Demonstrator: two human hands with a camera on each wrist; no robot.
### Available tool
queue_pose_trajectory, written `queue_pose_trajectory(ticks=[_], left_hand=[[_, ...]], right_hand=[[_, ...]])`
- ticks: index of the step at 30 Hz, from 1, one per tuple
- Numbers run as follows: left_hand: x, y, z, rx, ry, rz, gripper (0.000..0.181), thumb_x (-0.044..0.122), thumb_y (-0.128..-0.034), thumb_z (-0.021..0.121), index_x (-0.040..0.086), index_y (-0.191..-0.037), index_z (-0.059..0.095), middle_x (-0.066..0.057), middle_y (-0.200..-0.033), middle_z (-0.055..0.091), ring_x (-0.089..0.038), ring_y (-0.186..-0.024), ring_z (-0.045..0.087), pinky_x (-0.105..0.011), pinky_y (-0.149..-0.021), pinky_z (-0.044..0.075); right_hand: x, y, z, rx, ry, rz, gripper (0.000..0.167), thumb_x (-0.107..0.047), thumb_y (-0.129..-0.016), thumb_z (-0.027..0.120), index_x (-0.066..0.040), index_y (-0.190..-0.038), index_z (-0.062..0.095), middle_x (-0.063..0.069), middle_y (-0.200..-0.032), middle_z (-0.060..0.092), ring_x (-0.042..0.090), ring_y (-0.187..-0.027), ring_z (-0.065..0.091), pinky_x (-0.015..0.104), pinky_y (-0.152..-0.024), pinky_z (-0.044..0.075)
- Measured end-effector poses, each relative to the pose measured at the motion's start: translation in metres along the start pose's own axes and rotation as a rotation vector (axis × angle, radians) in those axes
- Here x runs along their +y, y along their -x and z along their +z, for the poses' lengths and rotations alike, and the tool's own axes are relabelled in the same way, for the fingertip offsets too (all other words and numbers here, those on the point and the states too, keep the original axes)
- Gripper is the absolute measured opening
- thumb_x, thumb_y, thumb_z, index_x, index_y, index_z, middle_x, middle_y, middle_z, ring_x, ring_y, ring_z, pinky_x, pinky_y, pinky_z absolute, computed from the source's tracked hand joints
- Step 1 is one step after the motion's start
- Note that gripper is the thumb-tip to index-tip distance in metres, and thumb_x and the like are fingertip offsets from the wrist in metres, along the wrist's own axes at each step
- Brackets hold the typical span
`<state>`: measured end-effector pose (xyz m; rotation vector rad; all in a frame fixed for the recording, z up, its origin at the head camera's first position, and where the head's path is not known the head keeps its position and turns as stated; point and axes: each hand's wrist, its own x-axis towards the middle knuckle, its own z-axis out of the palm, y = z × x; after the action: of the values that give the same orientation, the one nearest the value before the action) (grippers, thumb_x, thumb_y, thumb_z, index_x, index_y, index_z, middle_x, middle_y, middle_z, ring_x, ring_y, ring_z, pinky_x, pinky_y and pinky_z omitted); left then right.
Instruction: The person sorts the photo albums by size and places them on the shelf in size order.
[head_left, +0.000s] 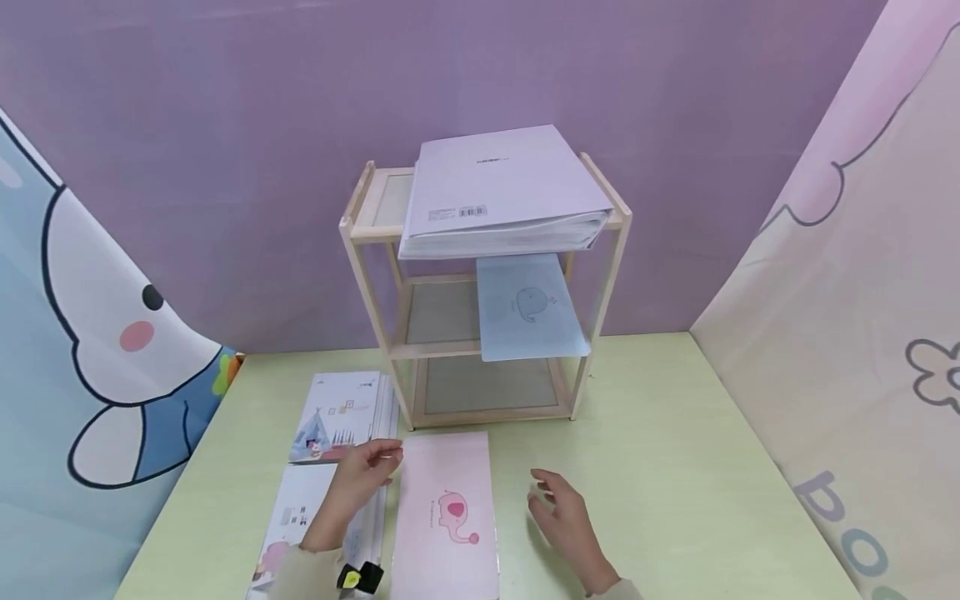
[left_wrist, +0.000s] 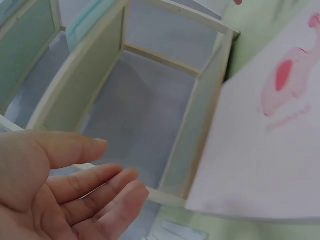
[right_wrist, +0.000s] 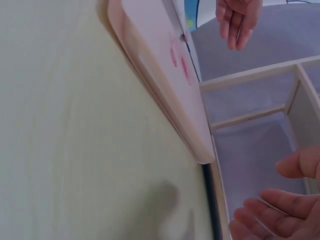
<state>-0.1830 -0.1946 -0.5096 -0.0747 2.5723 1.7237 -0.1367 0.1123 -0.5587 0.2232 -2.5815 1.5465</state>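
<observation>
A pink notebook (head_left: 446, 567) with an elephant drawing lies on the table in front of a wooden shelf rack. My left hand (head_left: 356, 483) hovers by its upper left corner, and the left wrist view shows the fingers (left_wrist: 112, 205) loosely bent around nothing. On the other side, my right hand (head_left: 564, 518) is held apart from the notebook's right edge, thumb and fingers spread with a gap. From the right wrist view, the pink notebook (right_wrist: 170, 95) looks thick, possibly several together. A light blue notebook (head_left: 525, 333) with a whale drawing sits on the rack's middle shelf.
The three-tier rack (head_left: 367, 283) stands at the back against a purple backdrop. Large white books (head_left: 510, 179) lie on its top, overhanging the front. Left of the pink notebook are two stacks of illustrated books, a rear one (head_left: 341, 408) and a front one (head_left: 288, 512).
</observation>
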Motion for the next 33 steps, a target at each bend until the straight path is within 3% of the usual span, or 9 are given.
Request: queue_pose_trajectory(ticks=[6,14,21,28,30,33], left_hand=[[-0.015,0.006,0.001,0.023,-0.055,-0.001,0.025,-0.002,-0.0849,0.063,-0.008,-0.109,0.064,-0.019,-0.098,0.068,-0.02,-0.077,0.065,-0.022,-0.059,0.052],[-0.031,0.017,0.009,0.003,-0.1,-0.032,0.034,0.003,-0.0835,0.066,-0.011,-0.113,0.059,-0.024,-0.104,0.065,-0.024,-0.08,0.066,-0.026,-0.061,0.054],[-0.036,0.025,0.016,-0.025,-0.195,-0.094,0.043,0.014,-0.0848,0.067,-0.009,-0.119,0.056,-0.025,-0.112,0.062,-0.036,-0.098,0.062,-0.038,-0.078,0.054],[-0.038,0.033,0.024,-0.048,-0.249,-0.199,0.048,0.024,-0.0881,0.064,-0.007,-0.124,0.054,-0.023,-0.114,0.061,-0.034,-0.101,0.059,-0.041,-0.08,0.053],[-0.037,0.035,0.026,-0.039,-0.251,-0.211,0.049,0.025,-0.0885,0.063,-0.006,-0.125,0.054,-0.023,-0.116,0.06,-0.033,-0.102,0.059,-0.042,-0.081,0.052],[-0.036,0.038,0.028,-0.027,-0.239,-0.175,0.048,0.023,-0.0886,0.063,-0.008,-0.123,0.054,-0.026,-0.115,0.06,-0.035,-0.101,0.06,-0.041,-0.08,0.053]], right_hand=[[0.003,0.005,0.005,-0.089,-0.046,0.088,0.039,-0.011,-0.088,0.063,0.007,-0.121,0.055,0.023,-0.117,0.06,0.035,-0.102,0.059,0.039,-0.084,0.052],[0.005,0.008,0.017,-0.138,-0.063,0.058,0.042,-0.01,-0.086,0.064,0.012,-0.12,0.053,0.025,-0.113,0.06,0.035,-0.095,0.06,0.036,-0.08,0.053],[0.005,0.011,0.026,-0.189,-0.077,0.036,0.047,-0.011,-0.087,0.063,0.016,-0.123,0.048,0.03,-0.117,0.056,0.043,-0.105,0.056,0.044,-0.087,0.05],[0.002,0.014,0.031,-0.224,-0.105,0.027,0.05,-0.014,-0.091,0.06,0.017,-0.128,0.044,0.036,-0.125,0.049,0.048,-0.112,0.052,0.044,-0.089,0.048],[0.001,0.014,0.032,-0.23,-0.114,0.025,0.052,-0.014,-0.091,0.059,0.017,-0.129,0.043,0.037,-0.127,0.048,0.048,-0.114,0.05,0.044,-0.09,0.047],[-0.002,0.015,0.032,-0.233,-0.117,0.025,0.052,-0.014,-0.091,0.059,0.017,-0.129,0.043,0.037,-0.128,0.046,0.049,-0.115,0.049,0.044,-0.09,0.047]])
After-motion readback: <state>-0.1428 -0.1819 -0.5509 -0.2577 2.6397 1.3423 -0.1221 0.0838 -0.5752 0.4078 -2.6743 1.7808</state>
